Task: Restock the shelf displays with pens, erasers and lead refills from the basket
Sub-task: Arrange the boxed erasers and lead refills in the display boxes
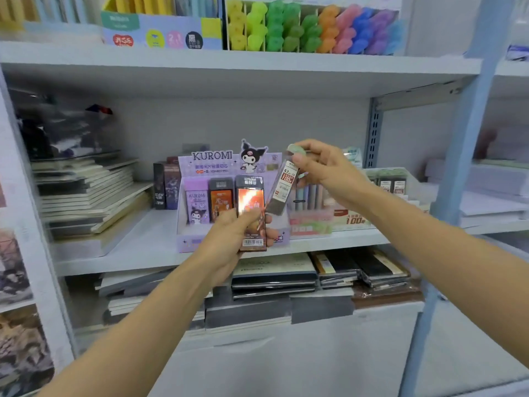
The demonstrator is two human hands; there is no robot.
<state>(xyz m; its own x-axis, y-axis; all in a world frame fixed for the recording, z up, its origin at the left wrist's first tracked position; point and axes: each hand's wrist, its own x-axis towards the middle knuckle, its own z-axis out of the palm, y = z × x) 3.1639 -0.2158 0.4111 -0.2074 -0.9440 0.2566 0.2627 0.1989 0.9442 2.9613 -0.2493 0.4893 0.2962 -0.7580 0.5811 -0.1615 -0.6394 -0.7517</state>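
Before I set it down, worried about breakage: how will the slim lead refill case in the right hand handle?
The lead refill case looks stiff and probably light: the right hand pinches it by its top alone. Tall and narrow, it would likely tip if stood upright.

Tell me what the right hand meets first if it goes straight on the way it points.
Likely the Kuromi display box: the right hand, pinching a lead refill case by its cap, points left toward its header. Depth is unclear, so it may pass in front.
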